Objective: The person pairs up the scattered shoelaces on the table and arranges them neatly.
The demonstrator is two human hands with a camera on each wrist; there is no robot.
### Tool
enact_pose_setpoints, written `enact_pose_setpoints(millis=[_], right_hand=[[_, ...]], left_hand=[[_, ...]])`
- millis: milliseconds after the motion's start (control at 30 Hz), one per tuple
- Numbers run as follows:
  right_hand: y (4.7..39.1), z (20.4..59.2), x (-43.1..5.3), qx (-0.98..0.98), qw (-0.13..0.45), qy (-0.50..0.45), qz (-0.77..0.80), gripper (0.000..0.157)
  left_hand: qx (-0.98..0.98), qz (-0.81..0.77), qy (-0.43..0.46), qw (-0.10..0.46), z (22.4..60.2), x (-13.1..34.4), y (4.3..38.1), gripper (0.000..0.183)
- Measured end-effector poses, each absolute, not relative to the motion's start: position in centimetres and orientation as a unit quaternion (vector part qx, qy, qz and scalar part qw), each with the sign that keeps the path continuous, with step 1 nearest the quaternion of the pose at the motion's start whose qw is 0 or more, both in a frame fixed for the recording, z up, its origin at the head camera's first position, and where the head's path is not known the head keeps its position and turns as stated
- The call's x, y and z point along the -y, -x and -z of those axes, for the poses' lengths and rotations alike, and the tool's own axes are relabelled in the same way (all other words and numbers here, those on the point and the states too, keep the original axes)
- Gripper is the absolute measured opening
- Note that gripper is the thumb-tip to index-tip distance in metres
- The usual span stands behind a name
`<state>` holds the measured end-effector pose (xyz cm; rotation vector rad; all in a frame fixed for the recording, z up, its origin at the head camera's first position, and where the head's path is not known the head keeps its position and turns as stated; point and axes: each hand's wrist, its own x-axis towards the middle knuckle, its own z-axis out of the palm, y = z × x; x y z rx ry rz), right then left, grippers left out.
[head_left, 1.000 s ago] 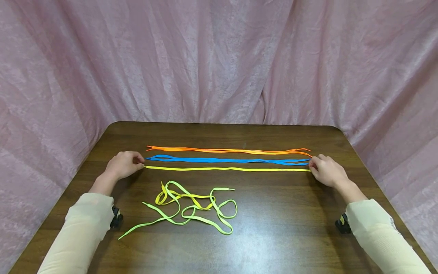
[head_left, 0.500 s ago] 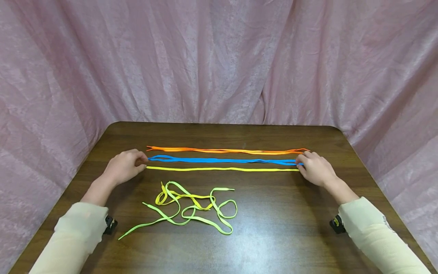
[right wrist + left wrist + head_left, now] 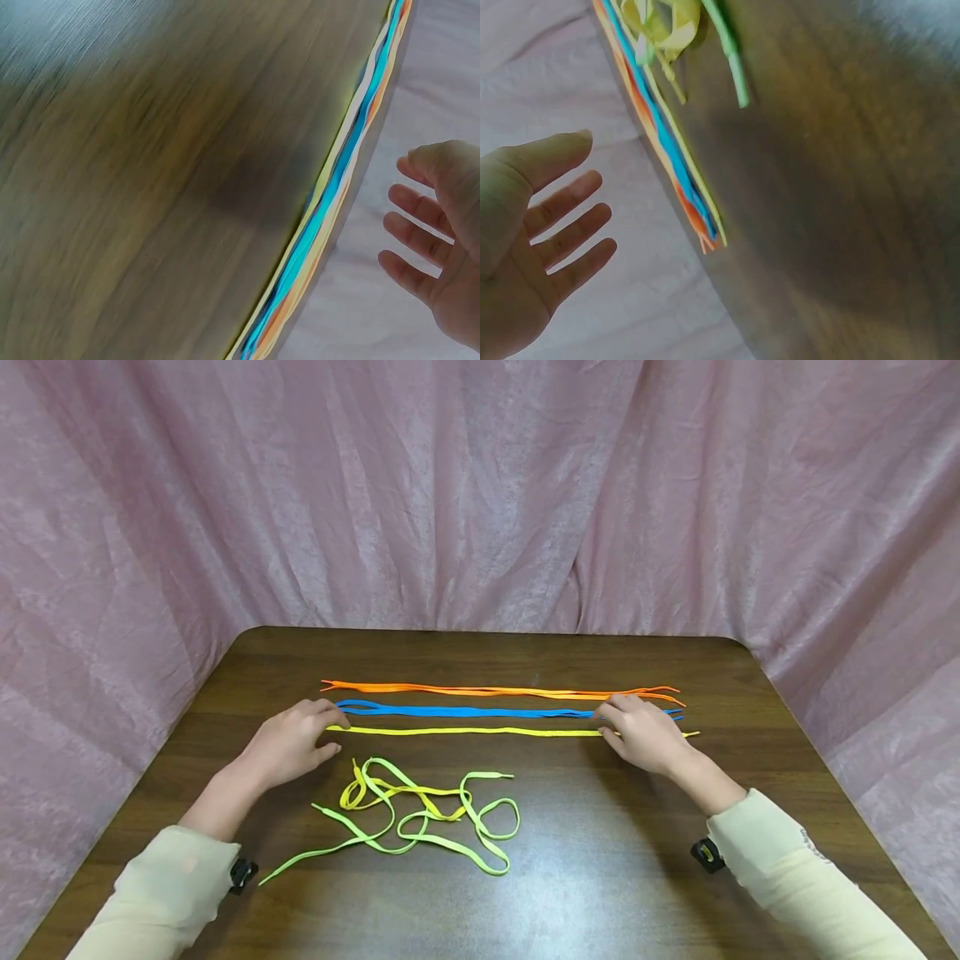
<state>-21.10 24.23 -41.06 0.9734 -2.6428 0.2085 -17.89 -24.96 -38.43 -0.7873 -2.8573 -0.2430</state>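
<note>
Three rows of shoelaces stretch across the table in the head view: orange laces farthest, blue laces in the middle, a straight yellow shoelace nearest. My left hand hovers at the left ends of the blue and yellow rows, and in the left wrist view its fingers are spread with nothing held. Over the right part of the rows is my right hand, covering some of the blue and yellow. Its fingers are loosely bent and hold nothing in the right wrist view.
A light green shoelace lies in loose loops on the near side of the rows, tangled with a second yellow lace. The brown wooden table has pink curtains behind it and at both sides.
My right hand has moved left along the rows from their right ends, uncovering the lace tips there. My left hand has shifted slightly right, its thumb and fingers now apart. The laces stay in place.
</note>
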Motion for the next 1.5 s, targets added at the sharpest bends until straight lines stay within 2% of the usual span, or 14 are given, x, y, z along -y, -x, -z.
enact_pose_setpoints(millis=[233,833,1500], right_hand=[[20.5,40.9,-21.7,0.914,0.146,-0.369,-0.082,0.017],[18.8,40.9,-15.5,0.878,0.132,-0.455,-0.073,0.017],[17.6,41.4,-10.2,0.851,0.13,-0.505,-0.069,0.017]], left_hand=[[0.948,0.061,0.301,0.082,40.1,23.8,16.8,0.031],[0.945,0.043,0.319,0.061,42.5,22.9,15.7,0.021],[0.937,0.055,0.334,0.089,41.7,22.3,15.6,0.022]])
